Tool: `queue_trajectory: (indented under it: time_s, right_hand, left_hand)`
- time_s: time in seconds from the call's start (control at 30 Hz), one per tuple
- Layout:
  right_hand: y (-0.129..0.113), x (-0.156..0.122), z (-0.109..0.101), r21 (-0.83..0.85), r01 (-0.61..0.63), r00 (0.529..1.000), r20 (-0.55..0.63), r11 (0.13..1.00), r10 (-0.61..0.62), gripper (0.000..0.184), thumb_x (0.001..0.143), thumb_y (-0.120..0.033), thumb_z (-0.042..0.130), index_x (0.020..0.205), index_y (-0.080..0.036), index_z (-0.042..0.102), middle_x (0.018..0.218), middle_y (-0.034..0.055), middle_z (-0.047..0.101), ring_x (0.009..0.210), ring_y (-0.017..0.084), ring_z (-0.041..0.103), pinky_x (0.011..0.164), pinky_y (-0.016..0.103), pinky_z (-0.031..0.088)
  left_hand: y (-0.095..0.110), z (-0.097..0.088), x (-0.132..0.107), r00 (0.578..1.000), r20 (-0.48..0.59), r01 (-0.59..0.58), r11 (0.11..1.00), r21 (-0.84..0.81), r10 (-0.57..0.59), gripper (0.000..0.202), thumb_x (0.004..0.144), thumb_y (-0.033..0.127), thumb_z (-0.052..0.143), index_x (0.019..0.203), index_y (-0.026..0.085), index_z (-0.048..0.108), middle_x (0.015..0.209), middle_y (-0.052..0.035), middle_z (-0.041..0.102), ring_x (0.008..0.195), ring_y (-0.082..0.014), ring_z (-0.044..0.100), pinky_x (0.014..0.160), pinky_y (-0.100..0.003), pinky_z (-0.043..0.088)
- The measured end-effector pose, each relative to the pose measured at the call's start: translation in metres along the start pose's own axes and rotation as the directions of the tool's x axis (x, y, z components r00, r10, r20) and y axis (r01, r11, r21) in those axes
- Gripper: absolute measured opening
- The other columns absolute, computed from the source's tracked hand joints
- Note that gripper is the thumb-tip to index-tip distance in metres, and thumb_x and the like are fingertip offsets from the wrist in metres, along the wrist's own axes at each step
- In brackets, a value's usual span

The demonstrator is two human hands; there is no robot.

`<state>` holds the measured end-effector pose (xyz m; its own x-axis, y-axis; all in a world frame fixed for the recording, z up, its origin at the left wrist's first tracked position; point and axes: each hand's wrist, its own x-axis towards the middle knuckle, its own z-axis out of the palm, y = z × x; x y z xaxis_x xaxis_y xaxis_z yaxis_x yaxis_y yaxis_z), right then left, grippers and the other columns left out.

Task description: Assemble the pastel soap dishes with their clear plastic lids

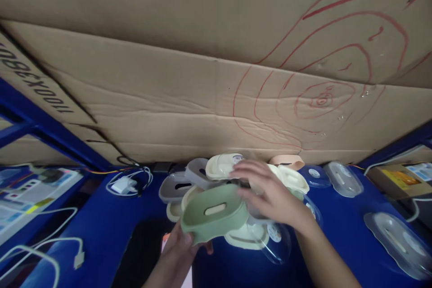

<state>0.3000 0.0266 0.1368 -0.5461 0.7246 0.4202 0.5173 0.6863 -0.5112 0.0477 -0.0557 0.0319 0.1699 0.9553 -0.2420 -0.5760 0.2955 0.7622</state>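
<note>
My left hand [180,247] grips the near edge of a pale green oval plastic dish [214,217] with a slot in its bottom, held tilted above the blue table [111,229]. My right hand [270,193] reaches to the right of the dish, fingers partly spread and blurred, over a clear plastic lid [275,240]; whether it holds anything I cannot make out. Behind the dish lies a pile of similar dishes: grey [175,185], cream [222,165] and peach [286,160].
A big cardboard sheet [216,76] with red scribbles stands behind the table. Clear lids [342,177] [398,240] lie to the right. A white charger [124,184] and cables [50,245] sit on the left. A cardboard box [398,180] stands at far right.
</note>
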Motion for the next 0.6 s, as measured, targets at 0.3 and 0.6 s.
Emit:
queue_trajectory:
  time_s: [0.3, 0.6]
  right_hand:
    - [-0.039, -0.004, 0.027, 0.148, 0.081, 0.963, 0.242, 0.986, -0.115, 0.022, 0.108, -0.039, 0.063, 0.123, -0.026, 0.074, 0.114, 0.0020, 0.080, 0.108, 0.019, 0.073, 0.099, 0.036, 0.054]
    - [-0.034, 0.003, 0.042, -0.029, 0.203, 0.978, -0.041, 0.979, -0.204, 0.024, 0.111, -0.039, 0.058, 0.125, -0.026, 0.071, 0.113, 0.0024, 0.082, 0.103, 0.020, 0.075, 0.093, 0.038, 0.054]
  left_hand:
    - [-0.008, -0.008, 0.003, 1.000, 0.016, 0.009, 1.000, 0.024, -0.010, 0.112, 0.062, 0.068, 0.097, 0.158, 0.030, 0.052, 0.134, -0.0128, 0.072, 0.130, -0.0385, 0.065, 0.110, -0.046, 0.053]
    - [-0.004, 0.013, -0.001, 0.997, 0.075, -0.015, 1.000, -0.010, 0.015, 0.099, 0.074, 0.036, 0.098, 0.159, 0.036, 0.048, 0.151, -0.0112, 0.062, 0.140, -0.0363, 0.059, 0.116, -0.047, 0.050]
